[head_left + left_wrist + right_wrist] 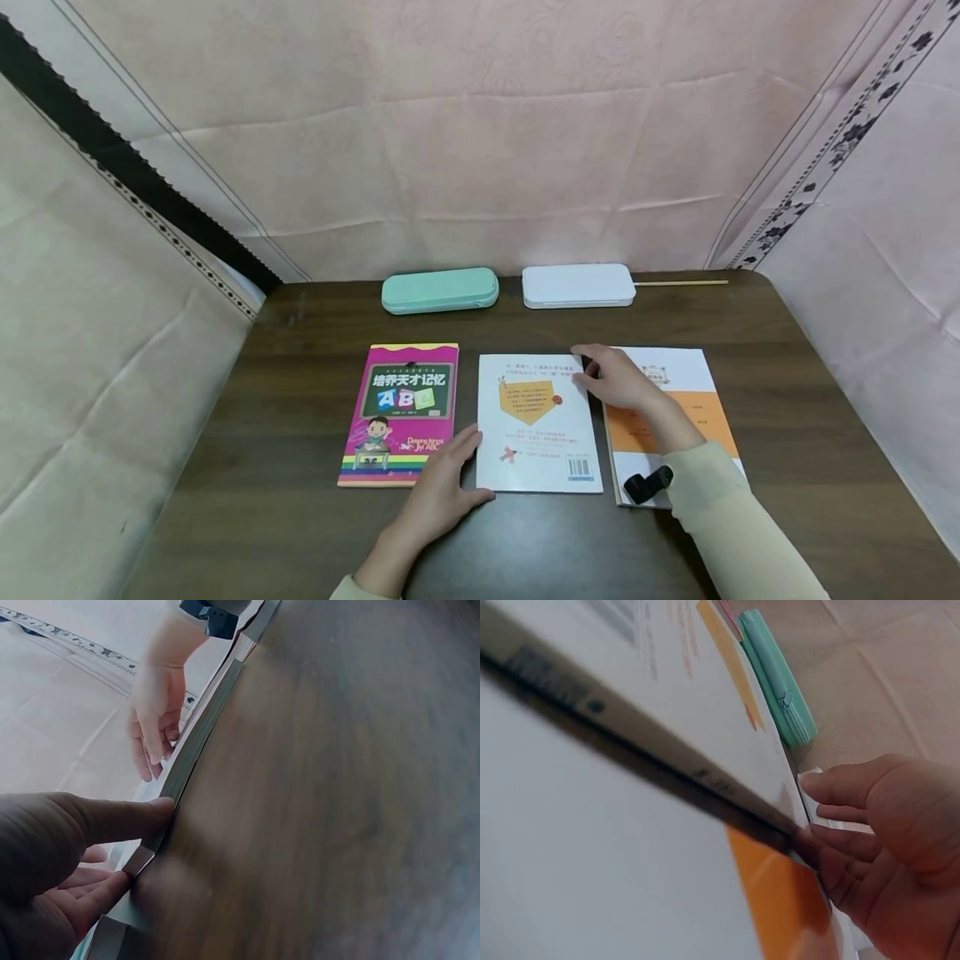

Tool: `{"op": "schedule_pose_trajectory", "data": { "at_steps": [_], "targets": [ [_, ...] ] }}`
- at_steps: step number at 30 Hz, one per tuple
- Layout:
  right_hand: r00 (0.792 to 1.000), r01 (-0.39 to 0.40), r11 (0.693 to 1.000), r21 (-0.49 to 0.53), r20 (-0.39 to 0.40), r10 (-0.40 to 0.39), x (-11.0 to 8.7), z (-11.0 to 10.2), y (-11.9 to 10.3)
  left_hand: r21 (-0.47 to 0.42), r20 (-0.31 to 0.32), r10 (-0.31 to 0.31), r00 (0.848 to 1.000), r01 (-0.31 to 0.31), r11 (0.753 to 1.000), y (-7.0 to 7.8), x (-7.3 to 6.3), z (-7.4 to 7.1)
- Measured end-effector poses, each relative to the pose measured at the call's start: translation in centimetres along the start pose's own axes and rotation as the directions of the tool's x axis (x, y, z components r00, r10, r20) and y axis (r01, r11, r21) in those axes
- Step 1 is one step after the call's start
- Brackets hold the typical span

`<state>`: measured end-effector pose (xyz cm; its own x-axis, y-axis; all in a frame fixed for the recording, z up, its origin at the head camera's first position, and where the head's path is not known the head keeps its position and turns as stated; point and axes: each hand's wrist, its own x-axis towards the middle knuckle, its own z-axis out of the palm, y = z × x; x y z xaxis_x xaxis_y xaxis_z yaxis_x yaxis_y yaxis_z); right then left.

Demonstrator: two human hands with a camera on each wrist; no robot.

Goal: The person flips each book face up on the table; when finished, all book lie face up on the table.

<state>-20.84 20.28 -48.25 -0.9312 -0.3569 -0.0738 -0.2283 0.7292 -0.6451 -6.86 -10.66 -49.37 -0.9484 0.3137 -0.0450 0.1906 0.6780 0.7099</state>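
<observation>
A white book with an orange pentagon and a barcode lies flat in the middle of the dark table. My left hand is at its lower left corner, the thumb along the bottom edge and the fingers by the left side. In the left wrist view that thumb touches the edge of the pages. At the upper right corner is my right hand, its fingertips right at the edge and spine in the right wrist view. The right forearm passes over an orange and white book.
A pink ABC book lies on the left of the table. Along the back are a green case, a white case and a thin stick. Pale cloth hangs around the table.
</observation>
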Motion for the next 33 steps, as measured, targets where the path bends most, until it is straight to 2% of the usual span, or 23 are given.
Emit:
{"op": "schedule_pose_trajectory", "data": {
  "at_steps": [3,8,14,19,26,33],
  "targets": [
    [1.000,0.019,1.000,-0.003,-0.018,-0.019,0.0,0.0,0.1,0.003,-0.007,0.008,1.000,-0.008,1.000,0.0,0.0,-0.1],
    [0.999,0.049,0.999,-0.004,-0.022,-0.049,-0.3,0.2,0.4,0.005,-0.009,-0.020,1.000,0.020,1.000,0.2,-0.2,0.0],
    [0.997,0.036,0.999,0.040,-0.063,-0.033,-0.7,0.5,0.8,0.004,-0.014,-0.053,0.998,0.054,0.999,0.6,-0.3,0.5],
    [0.995,0.049,0.993,0.111,-0.094,-0.038,-0.7,0.1,1.4,0.001,-0.011,-0.034,0.999,0.034,0.999,0.5,-0.3,0.4],
    [0.987,0.136,0.986,0.099,-0.097,-0.127,-0.7,-0.6,2.1,0.040,0.017,0.014,1.000,-0.014,0.999,0.3,-0.4,0.2],
    [0.974,0.204,0.967,0.155,-0.133,-0.184,-0.9,-2.2,1.8,0.033,0.028,0.021,0.999,-0.022,0.999,0.4,-0.3,0.3]
  ]
}}
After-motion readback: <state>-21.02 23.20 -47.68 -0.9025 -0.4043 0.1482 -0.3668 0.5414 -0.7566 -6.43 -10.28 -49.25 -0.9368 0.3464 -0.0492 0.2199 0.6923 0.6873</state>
